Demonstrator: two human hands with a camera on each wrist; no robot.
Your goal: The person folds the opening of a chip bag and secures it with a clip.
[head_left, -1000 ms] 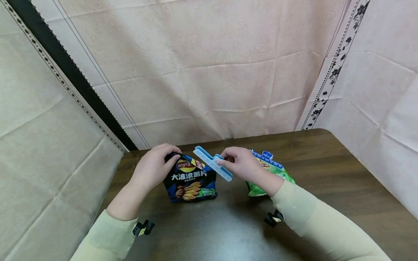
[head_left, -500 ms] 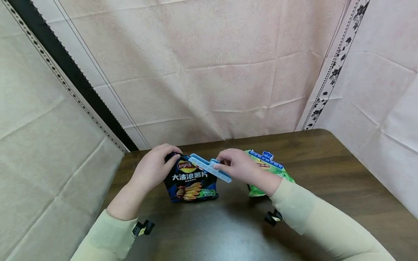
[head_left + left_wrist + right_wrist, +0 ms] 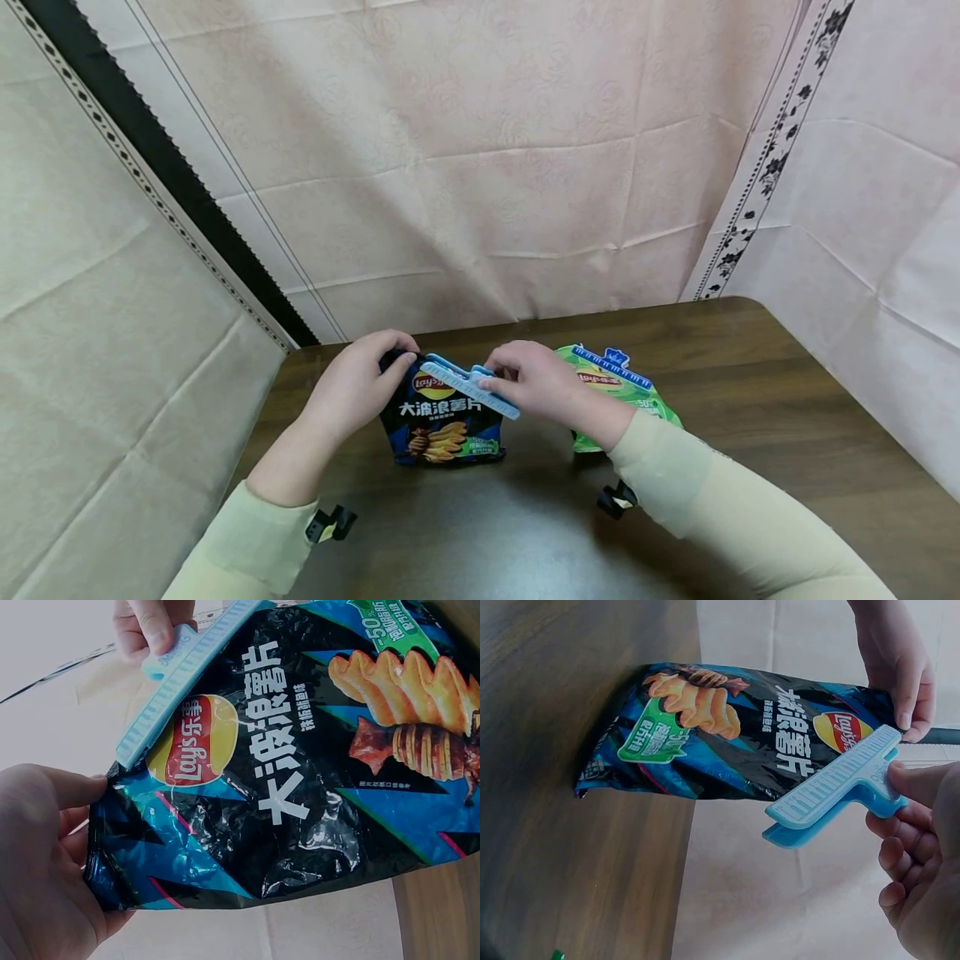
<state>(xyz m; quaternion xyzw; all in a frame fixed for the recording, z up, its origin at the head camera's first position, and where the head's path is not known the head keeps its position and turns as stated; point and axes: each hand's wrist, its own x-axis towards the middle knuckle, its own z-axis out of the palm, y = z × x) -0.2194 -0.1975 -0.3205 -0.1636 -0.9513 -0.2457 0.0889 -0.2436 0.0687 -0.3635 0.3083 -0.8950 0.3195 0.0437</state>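
Observation:
A black and blue chip bag (image 3: 442,425) stands on the table, its top leaning toward the left hand. My left hand (image 3: 365,379) pinches the bag's upper left corner between thumb and fingers. With thumb and fingers my right hand (image 3: 536,379) grips the handle of a light blue bag clip (image 3: 472,387). In the right wrist view the clip (image 3: 836,784) has its jaws parted at the lower end, and its bar lies across the bag's upper edge, slanting down to the right. Just behind the right wrist lies a green chip bag (image 3: 656,404) with a dark blue clip (image 3: 611,367) along its top.
The brown wooden table (image 3: 480,533) stretches out in front and to the right. Pale cloth (image 3: 480,167) hangs behind and on both sides. Small black devices (image 3: 330,523) are strapped at the wrists.
My right hand has moved left with the light blue clip, bringing its bar from the bag's right side over its upper edge. The left hand has stayed at the corner.

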